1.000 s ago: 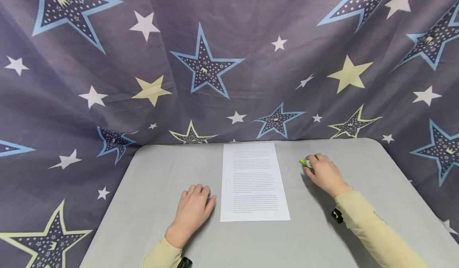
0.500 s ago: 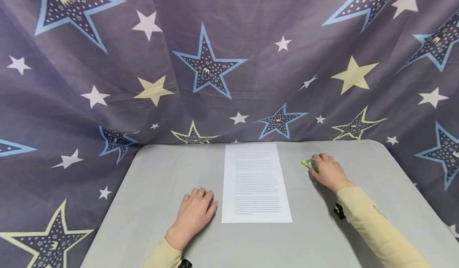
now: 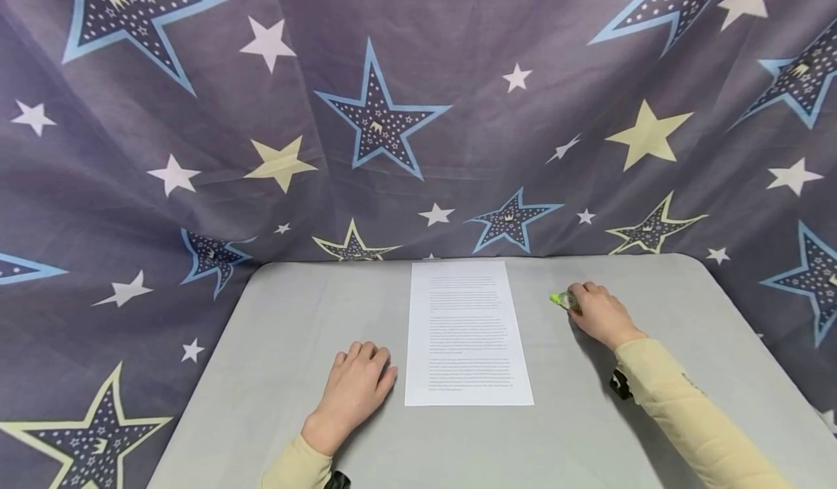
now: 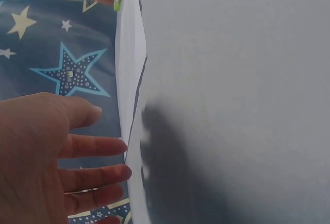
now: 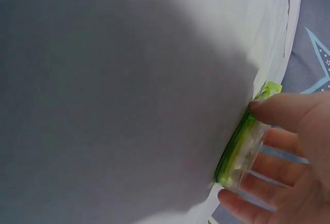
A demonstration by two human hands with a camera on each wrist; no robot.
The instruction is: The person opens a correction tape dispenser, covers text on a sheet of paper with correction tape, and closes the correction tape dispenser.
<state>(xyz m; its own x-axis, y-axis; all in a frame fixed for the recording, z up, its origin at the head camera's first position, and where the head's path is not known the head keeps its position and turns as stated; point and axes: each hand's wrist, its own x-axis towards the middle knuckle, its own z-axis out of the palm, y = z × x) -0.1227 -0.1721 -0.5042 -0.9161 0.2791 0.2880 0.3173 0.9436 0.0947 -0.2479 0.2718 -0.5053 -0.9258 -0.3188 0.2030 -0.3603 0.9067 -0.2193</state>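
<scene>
My right hand (image 3: 604, 316) pinches a green, see-through correction tape (image 3: 566, 301) over the table, right of a printed sheet of paper (image 3: 469, 333). In the right wrist view, the thumb presses one side of the correction tape (image 5: 238, 149) and the fingers lie along the other, with its bright green tip poking out above the thumb. Left of the paper, my left hand (image 3: 356, 386) rests near the tabletop with relaxed fingers and nothing in them. The left wrist view shows that hand (image 4: 38, 154) with its fingers spread a little apart.
The grey table (image 3: 307, 307) has rounded far corners. Directly behind it hangs a dark curtain (image 3: 458, 147) printed with stars, which also runs along both sides. The paper lies flat, reaching almost to the table's far edge.
The head view has shifted slightly. More of the correction tape's body shows past the right hand's fingers than a second ago. The left hand stays by the paper.
</scene>
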